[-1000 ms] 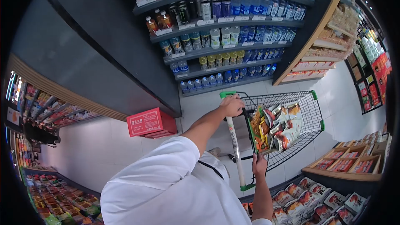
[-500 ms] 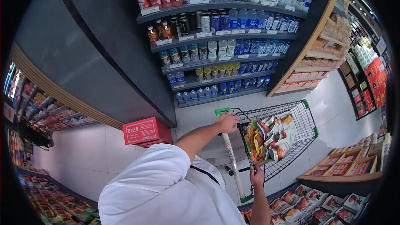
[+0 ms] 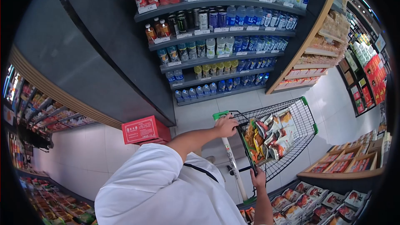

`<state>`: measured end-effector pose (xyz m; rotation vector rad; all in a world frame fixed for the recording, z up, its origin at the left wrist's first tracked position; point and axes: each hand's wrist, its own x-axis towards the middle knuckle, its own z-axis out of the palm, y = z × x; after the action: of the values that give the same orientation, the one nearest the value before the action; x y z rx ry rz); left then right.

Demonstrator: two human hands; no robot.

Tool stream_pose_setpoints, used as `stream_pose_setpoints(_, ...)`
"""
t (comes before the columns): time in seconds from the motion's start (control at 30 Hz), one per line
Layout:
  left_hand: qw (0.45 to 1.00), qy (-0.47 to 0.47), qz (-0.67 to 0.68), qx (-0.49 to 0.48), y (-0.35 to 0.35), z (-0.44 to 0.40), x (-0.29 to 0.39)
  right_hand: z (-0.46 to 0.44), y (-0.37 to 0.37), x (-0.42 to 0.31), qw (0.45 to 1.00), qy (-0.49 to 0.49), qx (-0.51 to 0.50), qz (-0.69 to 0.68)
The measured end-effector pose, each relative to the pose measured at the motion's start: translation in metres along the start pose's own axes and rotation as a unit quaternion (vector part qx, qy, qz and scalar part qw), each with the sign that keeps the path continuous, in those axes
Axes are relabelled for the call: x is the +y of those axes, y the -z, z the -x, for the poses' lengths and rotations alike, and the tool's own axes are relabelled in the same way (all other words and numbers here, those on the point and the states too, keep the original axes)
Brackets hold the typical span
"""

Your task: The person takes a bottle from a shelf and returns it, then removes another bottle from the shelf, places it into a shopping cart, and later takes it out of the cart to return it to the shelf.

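Near the drink shelves [image 3: 227, 29], the cart [image 3: 315, 128] is being clasped by the left hand [image 3: 226, 125], fingers curled over, and touched by the right hand [image 3: 258, 178], whose closure cannot be told; snack bags [image 3: 273, 135] are already being carried inside, room being left beyond.

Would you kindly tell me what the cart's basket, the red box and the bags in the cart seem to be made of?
Cart basket: dark wire, probably coated metal, judging by its thin, open grid.
Red box: likely printed cardboard, given flat faces and lettering.
Bags: probably plastic film, glossy and creased.
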<state>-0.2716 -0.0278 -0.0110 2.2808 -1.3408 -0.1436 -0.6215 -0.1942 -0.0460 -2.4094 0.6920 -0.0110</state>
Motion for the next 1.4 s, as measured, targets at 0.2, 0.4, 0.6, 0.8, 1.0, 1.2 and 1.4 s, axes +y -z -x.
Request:
stream_pose_setpoints(0.2,1.0,-0.015,0.007,0.022,-0.011,0.001,-0.008,-0.001,0.006,-0.009,1.0,-0.012,-0.012,-0.017)
stream_pose_setpoints(0.4,1.0,-0.014,0.018,0.019,-0.008,-0.001,-0.008,-0.003,0.005,-0.009,1.0,0.005,0.003,-0.015)
stream_pose_setpoints(0.6,0.999,-0.003,0.032,-0.032,-0.001,-0.009,-0.01,-0.005,-0.002,0.001,1.0,0.0,0.003,-0.011)
stream_pose_setpoints(0.8,0.997,-0.037,0.068,-0.022,0.004,-0.031,-0.028,-0.021,-0.004,-0.006,1.0,0.006,0.007,0.003)
stream_pose_setpoints(1.0,0.968,-0.124,0.14,0.169,0.047,-0.112,-0.064,-0.034,-0.009,-0.009,1.0,-0.009,0.007,-0.005)
stream_pose_setpoints(1.2,0.899,-0.071,0.076,0.426,0.183,-0.272,-0.129,-0.043,-0.007,-0.015,0.999,-0.031,0.009,0.003)
stream_pose_setpoints(1.4,0.852,0.044,-0.133,0.505,0.291,-0.381,-0.208,-0.061,-0.012,-0.016,0.998,-0.049,0.015,0.034)
